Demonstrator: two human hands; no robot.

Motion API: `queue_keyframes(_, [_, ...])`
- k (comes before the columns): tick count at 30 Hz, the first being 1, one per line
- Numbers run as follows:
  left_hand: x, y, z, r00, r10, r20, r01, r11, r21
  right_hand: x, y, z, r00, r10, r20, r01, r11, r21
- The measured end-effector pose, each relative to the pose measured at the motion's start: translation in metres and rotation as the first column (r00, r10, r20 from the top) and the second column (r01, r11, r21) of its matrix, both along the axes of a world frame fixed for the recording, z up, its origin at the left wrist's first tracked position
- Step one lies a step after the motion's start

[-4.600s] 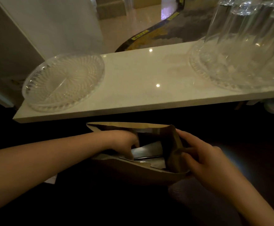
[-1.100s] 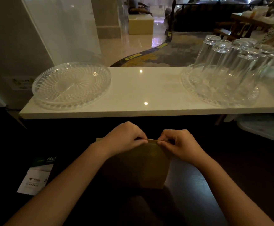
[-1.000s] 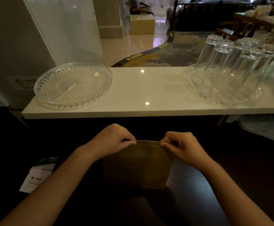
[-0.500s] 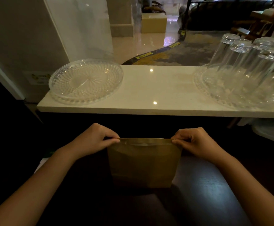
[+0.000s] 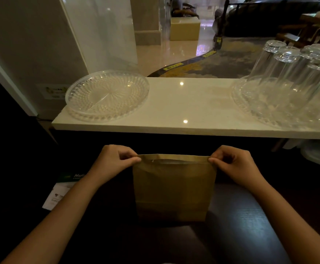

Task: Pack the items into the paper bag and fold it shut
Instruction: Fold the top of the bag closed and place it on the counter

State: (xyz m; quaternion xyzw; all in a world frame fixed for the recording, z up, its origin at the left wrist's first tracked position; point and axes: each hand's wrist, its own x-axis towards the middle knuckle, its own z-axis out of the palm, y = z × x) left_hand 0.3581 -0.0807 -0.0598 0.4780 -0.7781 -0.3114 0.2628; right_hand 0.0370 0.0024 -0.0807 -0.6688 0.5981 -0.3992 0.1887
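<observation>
At the far left edge of the dark tabletop point(image 5: 250, 225) lies a white and green printed leaflet point(image 5: 60, 191), partly covered by the left forearm. The left hand point(image 5: 115, 161) is closed in a pinch on the top left corner of the brown paper bag point(image 5: 172, 189), thumb and fingers pressing the paper together. The bag stands upright near the middle of the tabletop, close to its far edge, its top edge drawn flat and nearly closed, with a thin slit showing along the mouth. What is inside cannot be seen. The right hand point(image 5: 235, 164) pinches the top right corner in the same way. Behind, on the pale stone ledge point(image 5: 193, 105), a clear patterned plate point(image 5: 107, 96) sits at the left end and a clear tray point(image 5: 250, 109) of upturned glasses point(image 5: 292, 73) at the right end
</observation>
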Motion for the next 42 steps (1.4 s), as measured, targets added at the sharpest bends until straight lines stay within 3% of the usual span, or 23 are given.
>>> queue_keyframes(4, [0.005, 0.021, -0.026, 0.996, 0.043, -0.079, -0.045, 0.999, -0.029, -0.001, 0.017, -0.021, 0.981, 0.013, 0.192, -0.023, 0.999, 0.046])
queue_keyframes(8, [0.007, 0.045, -0.068, 0.991, 0.114, -0.064, -0.114, 0.993, 0.01, 0.006, 0.036, -0.042, 0.99, -0.036, 0.133, 0.021, 0.993, 0.115])
queue_keyframes(14, [0.006, 0.065, -0.106, 0.989, 0.148, 0.007, -0.14, 0.92, 0.365, 0.017, 0.055, -0.068, 0.994, -0.034, 0.103, -0.001, 0.944, 0.329])
queue_keyframes(21, [0.0, 0.054, -0.104, 0.984, 0.173, -0.043, -0.147, 0.923, 0.355, 0.017, 0.047, -0.063, 0.99, -0.094, 0.101, 0.063, 0.959, 0.276])
queue_keyframes(30, [-0.011, 0.016, -0.003, 0.987, 0.084, -0.137, -0.051, 0.971, 0.233, -0.003, 0.028, 0.021, 0.983, -0.067, 0.169, 0.043, 0.989, 0.143])
queue_keyframes(42, [-0.037, -0.079, 0.202, 0.962, -0.143, -0.233, 0.115, 0.984, -0.133, -0.035, -0.04, 0.228, 0.983, 0.002, 0.184, 0.022, 0.991, -0.129])
